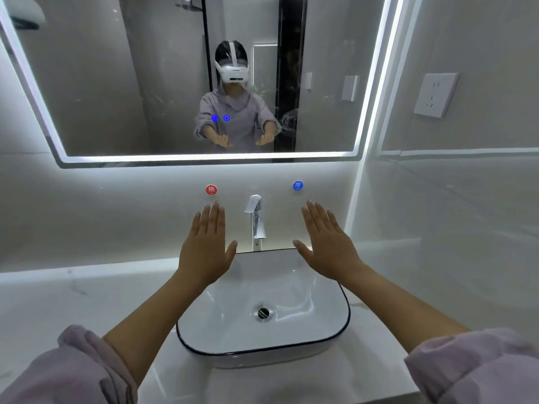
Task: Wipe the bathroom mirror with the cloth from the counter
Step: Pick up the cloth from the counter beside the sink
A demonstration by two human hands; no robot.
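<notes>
- Lower centre: the left hand (205, 249) and right hand (328, 246) are stretched out palms down, fingers straight and close together, thumbs spread, holding nothing.
- Beneath them: a white rounded ceramic basin with a dark rim (262, 349) sits on the white marble table (73, 301).
- Between the hands, further back: a chrome tap (256, 220), below a round red sticker (211, 189) and a round blue sticker (297, 185) on the wall.
- Upper frame: the rectangular light-edged wall mirror (116, 83), smudged near its middle.

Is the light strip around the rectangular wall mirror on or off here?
On: the light strip edging the rectangular wall mirror glows bright white along its left, bottom and right sides, lighting the wall below.
</notes>
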